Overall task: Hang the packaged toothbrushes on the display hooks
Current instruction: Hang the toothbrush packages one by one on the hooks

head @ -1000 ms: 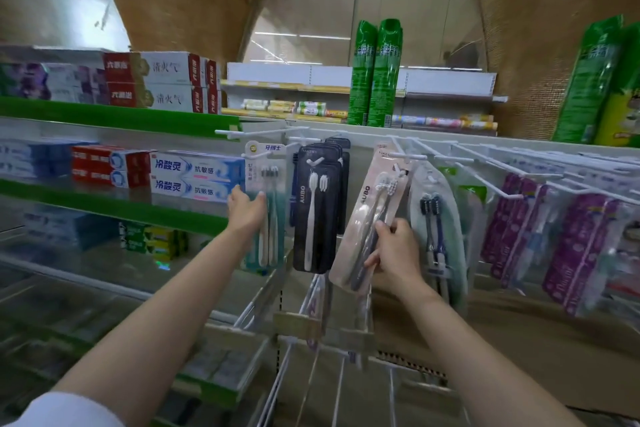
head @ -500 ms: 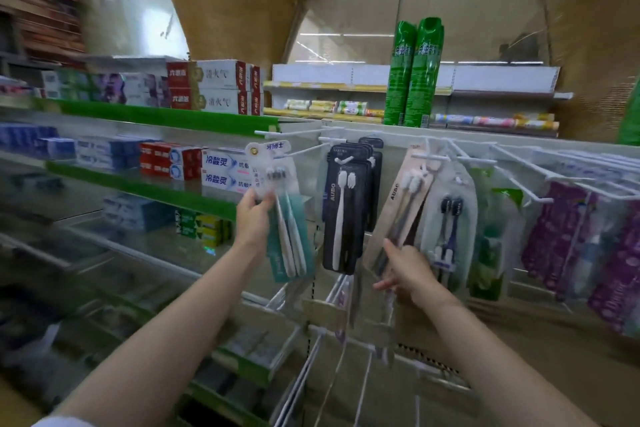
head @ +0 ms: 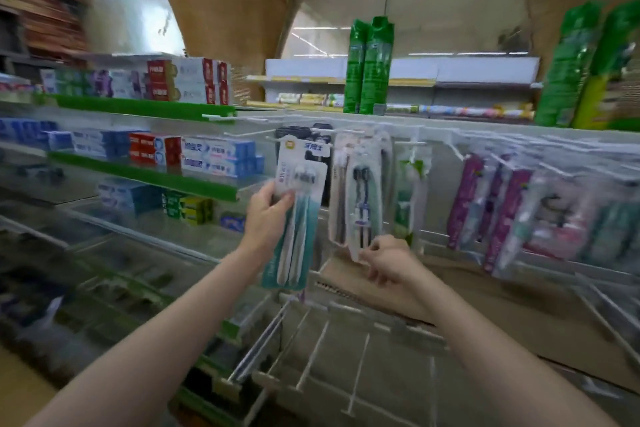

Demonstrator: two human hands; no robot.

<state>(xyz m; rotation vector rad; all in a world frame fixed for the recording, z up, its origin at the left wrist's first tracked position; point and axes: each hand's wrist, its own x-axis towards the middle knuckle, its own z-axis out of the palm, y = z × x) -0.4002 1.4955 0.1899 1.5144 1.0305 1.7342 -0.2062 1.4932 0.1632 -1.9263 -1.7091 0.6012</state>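
Since half a second ago, the teal toothbrush pack (head: pixel 298 218) has swung rightward, now overlapping the dark pack behind it. It sits just left of centre, gripped near its top by the left hand (head: pixel 266 215), fingers curled round its left edge. At four o'clock from it, the right hand (head: pixel 388 262) pinches the bottom of a hanging clear pack (head: pixel 362 198). White hooks (head: pixel 346 131) jut out at twelve o'clock. The pack looks light, stiff and slippery; holding it near the hang hole seems best.
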